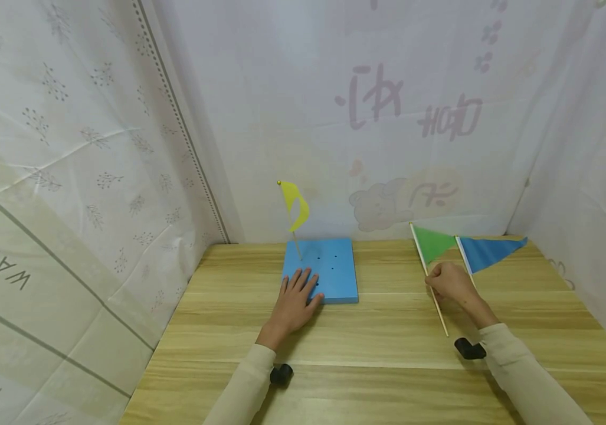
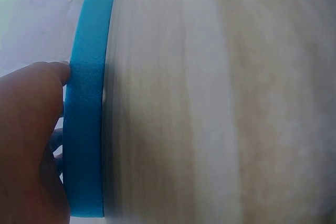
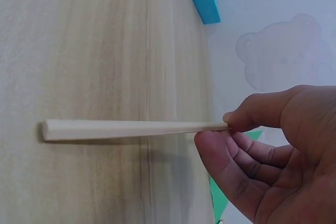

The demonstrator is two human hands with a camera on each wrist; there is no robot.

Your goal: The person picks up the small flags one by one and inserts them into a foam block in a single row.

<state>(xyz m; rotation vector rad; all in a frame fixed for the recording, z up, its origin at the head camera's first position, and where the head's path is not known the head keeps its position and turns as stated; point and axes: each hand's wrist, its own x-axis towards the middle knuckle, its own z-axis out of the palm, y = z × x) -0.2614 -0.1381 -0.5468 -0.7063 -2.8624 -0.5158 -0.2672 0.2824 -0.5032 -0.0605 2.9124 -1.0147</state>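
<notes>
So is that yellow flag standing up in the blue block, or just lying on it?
Standing. The yellow flag rises from the blue block, its stick planted near the far left corner, leaning slightly.

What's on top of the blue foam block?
On the blue foam block a yellow flag stands upright in a hole near the back left corner. The left hand rests flat on its front left part. A few empty holes show; any under the hand are hidden.
</notes>
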